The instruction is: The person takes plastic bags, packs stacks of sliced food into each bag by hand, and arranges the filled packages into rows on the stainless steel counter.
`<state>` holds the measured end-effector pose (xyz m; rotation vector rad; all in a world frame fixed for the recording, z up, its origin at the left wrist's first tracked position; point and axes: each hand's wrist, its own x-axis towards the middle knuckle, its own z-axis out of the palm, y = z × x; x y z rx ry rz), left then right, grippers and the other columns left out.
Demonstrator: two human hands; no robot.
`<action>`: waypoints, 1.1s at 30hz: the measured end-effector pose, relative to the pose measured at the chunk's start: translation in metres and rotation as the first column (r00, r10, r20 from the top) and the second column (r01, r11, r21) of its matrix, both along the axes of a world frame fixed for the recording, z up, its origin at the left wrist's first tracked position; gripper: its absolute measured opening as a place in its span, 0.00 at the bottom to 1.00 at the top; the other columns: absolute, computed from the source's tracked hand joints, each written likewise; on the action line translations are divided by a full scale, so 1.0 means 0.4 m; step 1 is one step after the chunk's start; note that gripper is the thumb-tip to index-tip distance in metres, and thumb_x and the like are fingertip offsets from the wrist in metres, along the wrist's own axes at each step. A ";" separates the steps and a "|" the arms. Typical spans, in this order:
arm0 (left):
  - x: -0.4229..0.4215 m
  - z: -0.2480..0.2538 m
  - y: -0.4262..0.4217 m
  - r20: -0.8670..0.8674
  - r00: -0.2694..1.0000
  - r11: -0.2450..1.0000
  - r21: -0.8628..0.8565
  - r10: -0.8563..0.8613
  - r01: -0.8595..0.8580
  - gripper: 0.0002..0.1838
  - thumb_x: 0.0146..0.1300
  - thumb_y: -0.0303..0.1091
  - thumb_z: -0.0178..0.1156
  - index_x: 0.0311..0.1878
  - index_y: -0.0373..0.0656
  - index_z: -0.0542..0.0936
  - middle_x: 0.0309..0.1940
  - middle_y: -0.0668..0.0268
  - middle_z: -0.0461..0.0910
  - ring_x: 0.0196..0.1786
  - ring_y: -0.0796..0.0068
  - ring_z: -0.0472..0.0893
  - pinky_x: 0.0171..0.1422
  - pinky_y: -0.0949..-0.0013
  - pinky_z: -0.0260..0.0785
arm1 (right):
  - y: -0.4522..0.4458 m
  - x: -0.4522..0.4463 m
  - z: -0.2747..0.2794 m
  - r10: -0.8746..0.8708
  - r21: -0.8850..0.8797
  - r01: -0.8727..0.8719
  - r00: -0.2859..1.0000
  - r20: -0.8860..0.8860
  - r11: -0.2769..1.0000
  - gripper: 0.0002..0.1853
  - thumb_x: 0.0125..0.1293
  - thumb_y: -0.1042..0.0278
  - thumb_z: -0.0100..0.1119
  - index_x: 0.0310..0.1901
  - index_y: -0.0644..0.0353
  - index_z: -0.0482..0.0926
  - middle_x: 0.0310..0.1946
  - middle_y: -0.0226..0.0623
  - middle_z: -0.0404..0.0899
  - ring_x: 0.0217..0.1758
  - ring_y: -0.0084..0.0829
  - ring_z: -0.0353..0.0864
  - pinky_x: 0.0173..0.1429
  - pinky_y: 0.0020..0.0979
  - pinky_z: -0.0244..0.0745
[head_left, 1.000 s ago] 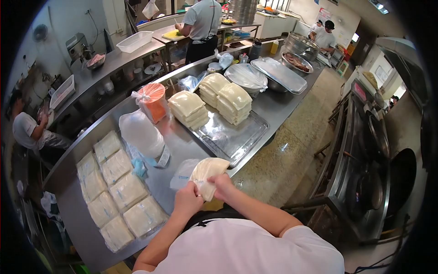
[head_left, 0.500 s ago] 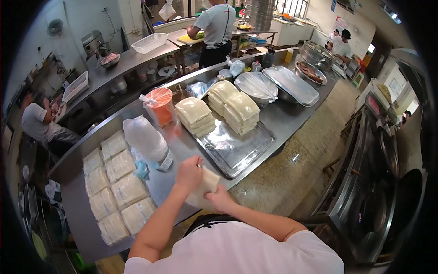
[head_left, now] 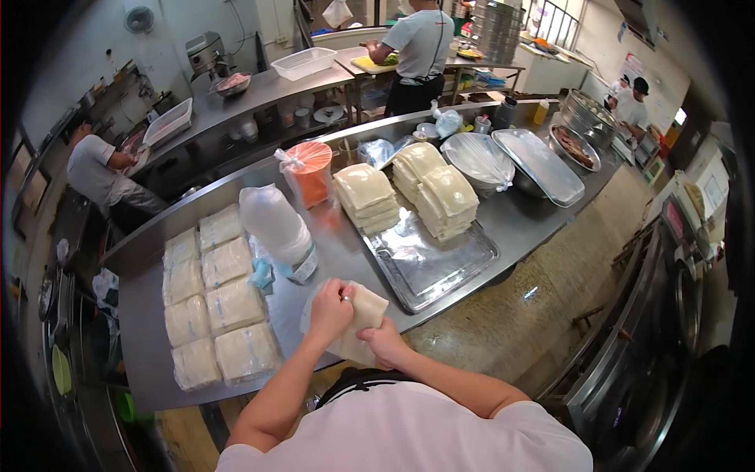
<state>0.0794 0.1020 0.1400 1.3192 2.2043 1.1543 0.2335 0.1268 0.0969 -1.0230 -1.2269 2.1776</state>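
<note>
My left hand [head_left: 331,313] is closed on a stack of pale dough wrappers [head_left: 367,307] at the table's front edge. From the other side, my right hand [head_left: 384,343] grips the same stack low down. A thin clear plastic bag [head_left: 348,347] hangs about the wrappers and under my hands; how far it covers them is hard to see. Beyond my hands lies a metal tray [head_left: 425,275], with tall piles of square wrappers [head_left: 446,206] on its far part. To the left, several bagged packs of wrappers [head_left: 237,305] lie in two rows.
A bundle of clear plastic bags [head_left: 274,224] and a blue crumpled wrapper [head_left: 261,272] are left of my hands. Behind stand an orange container [head_left: 311,175] in plastic, a covered bowl [head_left: 477,157] and a lidded pan [head_left: 539,164]. Co-workers [head_left: 419,49] stand at other counters.
The view has swung, so the table sits further right and lower in it. My hands still hold the wrappers, and more of the stack and the clear bag shows now.
</note>
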 end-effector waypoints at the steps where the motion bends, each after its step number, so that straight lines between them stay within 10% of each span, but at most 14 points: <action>1: -0.005 0.005 0.000 0.038 0.998 0.999 -0.008 0.049 -0.049 0.14 0.73 0.39 0.61 0.40 0.36 0.78 0.35 0.52 0.83 0.41 0.49 0.83 0.46 0.51 0.73 | -0.001 -0.003 -0.002 0.015 0.044 -0.015 1.000 0.007 0.999 0.24 0.59 0.82 0.62 0.60 0.69 0.77 0.52 0.43 0.84 0.56 0.39 0.84 0.61 0.41 0.77; 9: -0.026 0.057 -0.018 0.385 0.918 0.995 0.028 -0.097 0.094 0.07 0.69 0.29 0.64 0.47 0.40 0.83 0.33 0.53 0.85 0.33 0.65 0.83 0.40 0.66 0.74 | 0.013 -0.006 -0.014 0.003 0.140 -0.005 1.000 0.017 0.990 0.22 0.59 0.82 0.63 0.58 0.69 0.79 0.51 0.42 0.85 0.54 0.36 0.84 0.60 0.37 0.78; 12: -0.022 0.163 -0.025 0.058 0.996 0.978 -0.193 -0.068 0.078 0.06 0.66 0.27 0.63 0.44 0.40 0.85 0.32 0.53 0.86 0.33 0.62 0.85 0.41 0.65 0.77 | 0.010 0.003 -0.008 0.006 0.191 -0.009 1.000 0.016 0.981 0.23 0.59 0.82 0.63 0.58 0.68 0.79 0.51 0.41 0.85 0.54 0.36 0.84 0.60 0.38 0.78; 15: -0.025 0.094 0.013 -0.059 0.997 0.996 0.062 -0.053 0.057 0.09 0.60 0.24 0.63 0.44 0.40 0.87 0.34 0.53 0.87 0.39 0.54 0.87 0.44 0.57 0.78 | -0.005 0.015 -0.001 0.160 0.353 -0.214 0.971 0.176 0.911 0.21 0.59 0.80 0.63 0.57 0.66 0.79 0.50 0.41 0.85 0.54 0.36 0.84 0.60 0.37 0.78; 21: 0.054 0.063 0.010 -0.219 0.907 0.920 0.083 -0.359 0.384 0.11 0.57 0.27 0.65 0.45 0.43 0.86 0.40 0.55 0.86 0.43 0.49 0.86 0.49 0.51 0.79 | 0.008 -0.015 0.014 0.008 -0.154 -0.034 0.987 -0.161 0.987 0.27 0.66 0.77 0.61 0.67 0.58 0.72 0.58 0.39 0.80 0.60 0.38 0.83 0.61 0.45 0.80; 33: 0.070 -0.074 -0.166 -0.160 0.987 0.962 -0.271 -0.023 -0.022 0.11 0.61 0.34 0.62 0.43 0.39 0.77 0.34 0.50 0.85 0.38 0.43 0.86 0.46 0.43 0.78 | 0.121 -0.010 -0.094 -0.312 -0.532 0.187 0.938 -0.153 0.826 0.31 0.61 0.88 0.50 0.69 0.71 0.65 0.62 0.57 0.73 0.66 0.60 0.76 0.72 0.63 0.72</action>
